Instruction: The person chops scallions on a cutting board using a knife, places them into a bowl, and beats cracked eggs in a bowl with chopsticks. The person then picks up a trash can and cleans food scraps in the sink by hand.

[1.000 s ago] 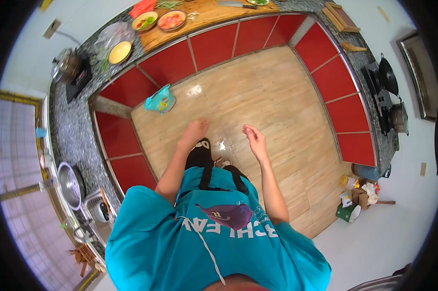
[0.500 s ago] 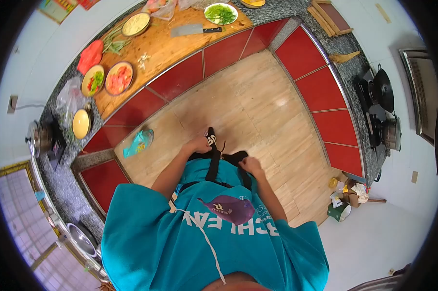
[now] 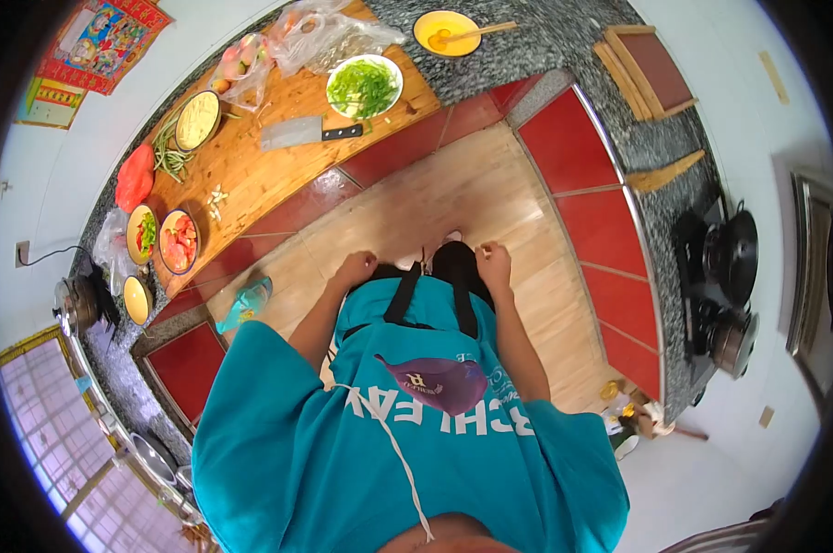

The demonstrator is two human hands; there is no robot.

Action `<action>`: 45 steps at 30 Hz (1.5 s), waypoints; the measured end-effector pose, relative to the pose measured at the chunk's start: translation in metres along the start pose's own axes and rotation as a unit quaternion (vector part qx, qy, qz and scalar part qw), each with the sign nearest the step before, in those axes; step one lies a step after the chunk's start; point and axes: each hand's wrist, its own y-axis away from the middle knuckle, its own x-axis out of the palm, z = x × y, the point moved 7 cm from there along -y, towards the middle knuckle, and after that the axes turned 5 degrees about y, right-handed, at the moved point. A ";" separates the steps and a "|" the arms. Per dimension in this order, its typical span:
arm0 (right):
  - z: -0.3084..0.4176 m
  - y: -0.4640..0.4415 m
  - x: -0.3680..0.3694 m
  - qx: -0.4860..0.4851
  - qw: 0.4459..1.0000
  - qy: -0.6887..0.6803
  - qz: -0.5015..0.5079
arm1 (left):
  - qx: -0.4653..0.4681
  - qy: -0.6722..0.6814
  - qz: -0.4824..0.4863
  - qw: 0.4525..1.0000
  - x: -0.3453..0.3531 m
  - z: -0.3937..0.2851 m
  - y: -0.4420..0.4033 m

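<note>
Left hand (image 3: 354, 269) and right hand (image 3: 494, 264) hang mid-frame, fingers loosely curled, empty; knife (image 3: 293, 133) on wooden board (image 3: 251, 184), upper left.

Bright, even light, pale window (image 3: 43, 396) with violet fringing, glare on floor (image 3: 525, 214) and red cabinets (image 3: 321, 197) under the front edge of the wooden board (image 3: 260, 180), granite counter (image 3: 550, 51) bowed by wide-lens distortion, blackened corners.
</note>
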 end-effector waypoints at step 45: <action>0.200 -0.548 -0.088 -0.242 0.863 -0.354 0.268 | -0.089 0.707 -0.313 0.627 -0.158 -0.272 -0.360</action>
